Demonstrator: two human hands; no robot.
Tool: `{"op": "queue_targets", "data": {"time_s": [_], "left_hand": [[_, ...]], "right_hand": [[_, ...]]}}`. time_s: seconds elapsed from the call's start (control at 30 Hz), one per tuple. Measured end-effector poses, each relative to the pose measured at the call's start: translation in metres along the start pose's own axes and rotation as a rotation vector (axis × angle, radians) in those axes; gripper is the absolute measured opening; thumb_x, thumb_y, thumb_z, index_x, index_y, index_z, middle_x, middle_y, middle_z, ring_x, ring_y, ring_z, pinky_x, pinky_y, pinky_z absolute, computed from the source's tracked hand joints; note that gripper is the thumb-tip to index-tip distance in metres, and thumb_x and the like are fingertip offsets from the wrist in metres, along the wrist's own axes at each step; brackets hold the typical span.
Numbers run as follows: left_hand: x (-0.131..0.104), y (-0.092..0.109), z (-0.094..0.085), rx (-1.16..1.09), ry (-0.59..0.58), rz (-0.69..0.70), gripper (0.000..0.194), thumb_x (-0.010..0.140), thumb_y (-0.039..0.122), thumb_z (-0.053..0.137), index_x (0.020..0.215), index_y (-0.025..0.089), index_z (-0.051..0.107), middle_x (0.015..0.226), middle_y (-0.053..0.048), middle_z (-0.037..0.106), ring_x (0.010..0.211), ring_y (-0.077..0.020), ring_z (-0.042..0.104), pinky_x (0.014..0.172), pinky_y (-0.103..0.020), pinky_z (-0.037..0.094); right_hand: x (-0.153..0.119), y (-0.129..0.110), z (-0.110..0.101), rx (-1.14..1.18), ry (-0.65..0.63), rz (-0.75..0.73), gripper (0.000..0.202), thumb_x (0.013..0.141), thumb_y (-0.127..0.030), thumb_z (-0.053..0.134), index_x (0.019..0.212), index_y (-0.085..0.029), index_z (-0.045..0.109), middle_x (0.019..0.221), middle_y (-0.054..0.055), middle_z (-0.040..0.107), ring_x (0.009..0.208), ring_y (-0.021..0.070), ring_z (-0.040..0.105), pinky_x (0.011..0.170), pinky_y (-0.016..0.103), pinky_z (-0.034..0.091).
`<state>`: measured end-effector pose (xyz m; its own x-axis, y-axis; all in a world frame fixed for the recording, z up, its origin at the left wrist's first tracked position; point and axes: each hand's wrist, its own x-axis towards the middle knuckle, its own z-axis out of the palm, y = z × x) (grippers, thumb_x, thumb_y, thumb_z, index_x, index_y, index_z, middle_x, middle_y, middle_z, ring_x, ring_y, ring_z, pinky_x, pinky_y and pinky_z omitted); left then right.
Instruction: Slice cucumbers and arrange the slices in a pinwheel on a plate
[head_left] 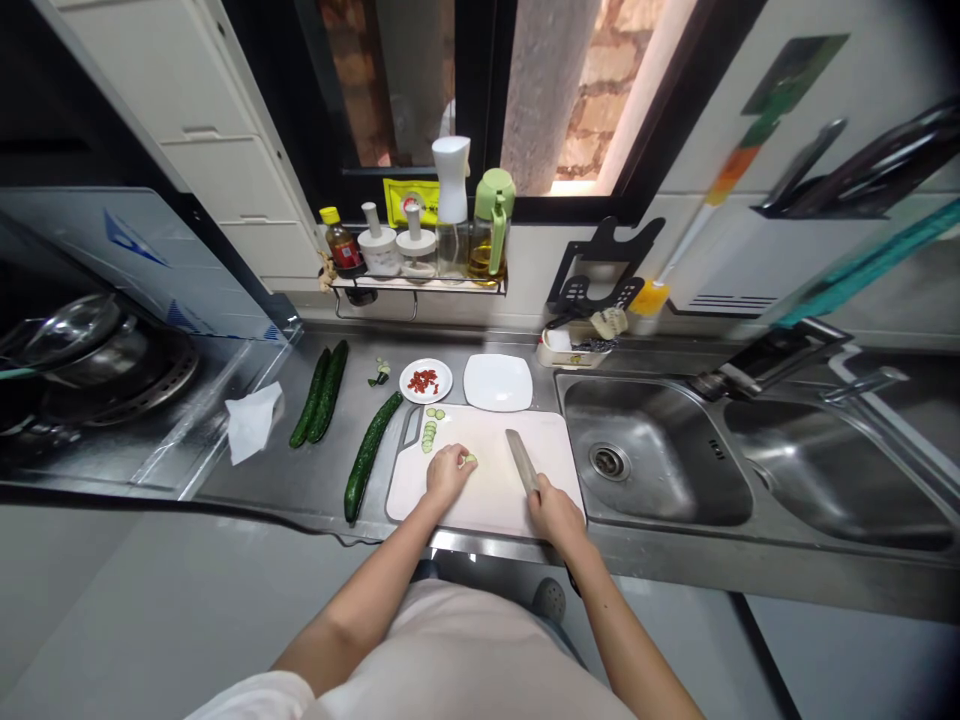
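Note:
My right hand (556,512) is wrapped round the handle of a kitchen knife (521,458), its blade over the right half of the white cutting board (495,505). Near the board's middle, my left hand (448,473) pinches a small pale green piece of cucumber (470,459) between its fingertips. Several cucumber slices (429,436) lie in a short row at the board's upper left. One whole cucumber (371,455) rests on the steel counter just left of the board. Two more cucumbers (321,395) lie side by side farther left.
Behind the board stand a small plate of chopped red pieces (425,381) and a square white plate (498,382). Dark green scraps (379,375) and a crumpled white tissue (253,422) lie leftward. A double sink (652,450) borders the right; a stove pot (94,340) stands far left.

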<state>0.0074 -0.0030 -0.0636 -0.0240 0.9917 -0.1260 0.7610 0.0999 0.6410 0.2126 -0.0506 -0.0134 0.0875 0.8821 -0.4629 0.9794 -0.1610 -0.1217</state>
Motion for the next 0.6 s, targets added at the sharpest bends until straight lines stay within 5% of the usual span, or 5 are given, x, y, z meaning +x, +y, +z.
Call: {"op": "queue_targets", "data": {"time_s": [0.33, 0.6], "left_hand": [[0.006, -0.011, 0.000, -0.118, -0.011, -0.038, 0.018, 0.080, 0.024, 0.061, 0.096, 0.019, 0.067, 0.076, -0.001, 0.065, 0.074, -0.0131, 0.059, 0.069, -0.023, 0.040], [0.010, -0.019, 0.005, -0.145, 0.005, -0.050, 0.017, 0.078, 0.022, 0.060, 0.094, 0.019, 0.065, 0.071, 0.001, 0.064, 0.069, -0.0127, 0.059, 0.066, -0.022, 0.040]], "right_hand": [[-0.007, -0.004, -0.008, -0.038, -0.019, -0.049, 0.029, 0.094, -0.025, 0.032, 0.116, -0.020, 0.049, 0.100, 0.012, 0.068, 0.093, 0.0224, 0.064, 0.072, 0.029, 0.039], [-0.029, -0.014, -0.005, -0.093, -0.056, -0.223, 0.025, 0.093, -0.024, 0.032, 0.110, -0.020, 0.050, 0.098, 0.011, 0.068, 0.092, 0.0227, 0.064, 0.072, 0.029, 0.037]]}}
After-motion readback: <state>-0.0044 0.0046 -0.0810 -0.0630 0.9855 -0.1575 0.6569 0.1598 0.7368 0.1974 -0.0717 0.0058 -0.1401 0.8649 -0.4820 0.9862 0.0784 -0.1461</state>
